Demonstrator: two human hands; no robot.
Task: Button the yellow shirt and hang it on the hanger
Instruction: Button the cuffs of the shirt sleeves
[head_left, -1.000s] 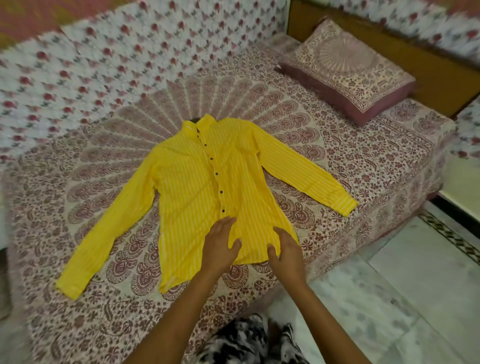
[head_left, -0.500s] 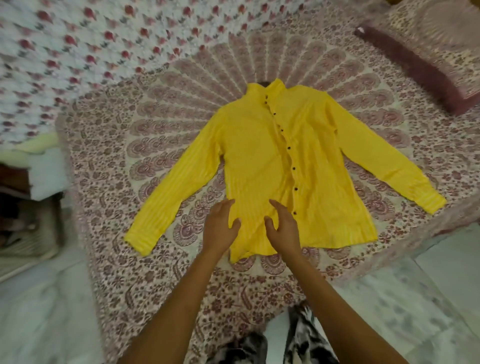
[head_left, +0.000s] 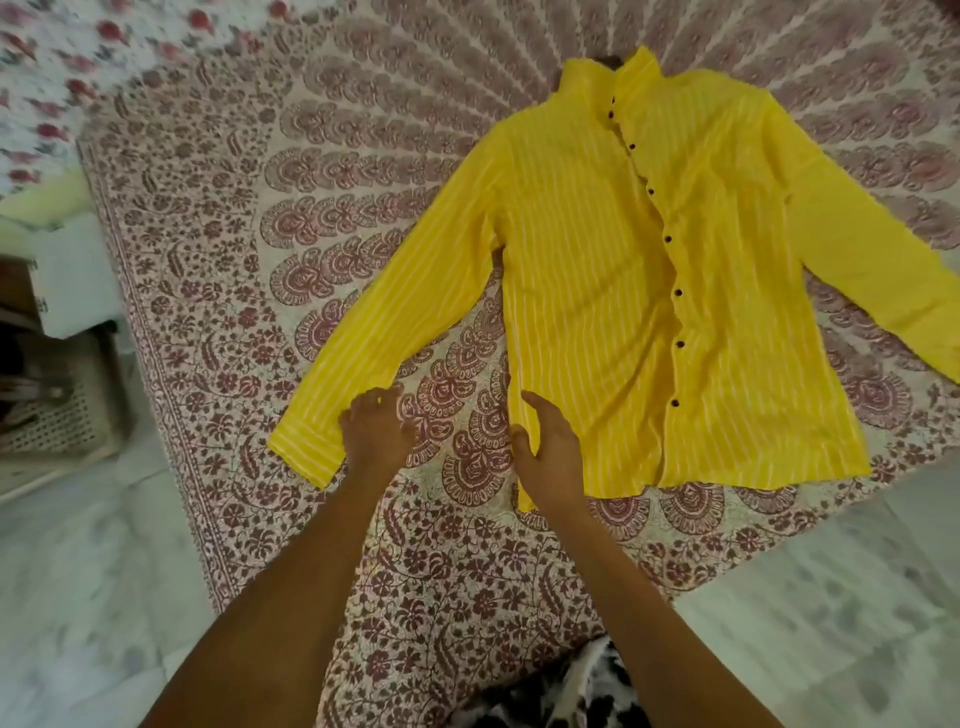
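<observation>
Head view: yellow shirt (head_left: 597, 270) lies buttoned, flat at centre-right; left hand (head_left: 375, 434) curled on its cuff, right hand (head_left: 550, 452) open on hem.

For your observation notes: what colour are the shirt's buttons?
Dark, near black, running down the yellow shirt front; the buttons show best in the head view.

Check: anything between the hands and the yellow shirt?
Nothing visible. The left hand rests by the sleeve cuff, the right hand on the lower side edge of the yellow shirt, which lies flat on the bedspread. No hanger is clearly visible.
</observation>
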